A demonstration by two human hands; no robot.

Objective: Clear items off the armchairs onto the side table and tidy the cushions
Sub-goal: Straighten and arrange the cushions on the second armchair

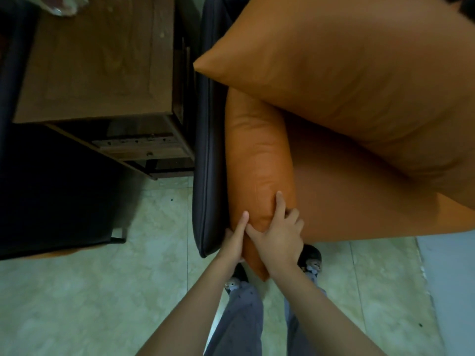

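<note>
**Head view, looking down.** An armchair with an orange seat and a dark outer arm fills the right half. A narrow orange bolster stands on edge along the inner face of that arm, and its near corner overhangs the front of the seat. A large square orange cushion lies tilted over the back of the seat, with its lower edge resting on the far end of the bolster.

The right hand grasps the bolster's near end: the thumb is on the left face, the forefinger is laid up along the top, and the other fingers are curled over the right side. The left hand touches the bolster's left face with one straight finger, wedged between bolster and arm. Its other fingers are hidden, so whether it grasps cannot be told.

A wooden side table stands just beside the arm, with a blurred pale object at its far edge. A second dark chair lies to the left, on a tile floor. Below are grey trousers and slippers with animal faces.
</note>
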